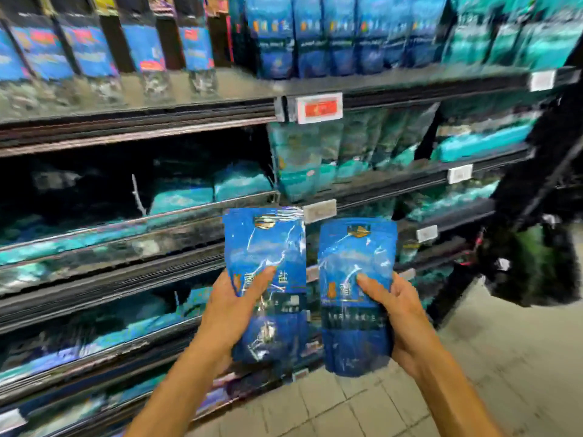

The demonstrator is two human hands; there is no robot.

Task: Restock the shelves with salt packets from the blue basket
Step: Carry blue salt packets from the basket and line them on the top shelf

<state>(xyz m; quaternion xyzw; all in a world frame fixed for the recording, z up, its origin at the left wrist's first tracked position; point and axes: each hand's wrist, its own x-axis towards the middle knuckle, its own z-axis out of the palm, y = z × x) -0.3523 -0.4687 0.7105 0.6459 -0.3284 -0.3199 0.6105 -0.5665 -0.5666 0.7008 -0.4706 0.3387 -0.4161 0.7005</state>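
Observation:
I hold two blue salt packets upright in front of the shelves. My left hand (235,307) grips the left salt packet (266,247) by its lower half, thumb across the front. My right hand (400,313) grips the right salt packet (356,257) the same way. The two packets stand side by side, a narrow gap between them. The blue basket is not in view. The picture is blurred.
Dark shelf rails (142,272) run across the view, holding teal and blue packets (331,36). The left part of the middle shelf (79,184) looks dark with few packets. A red price tag (320,108) hangs on the upper rail. Pale tiled floor (362,405) lies below right.

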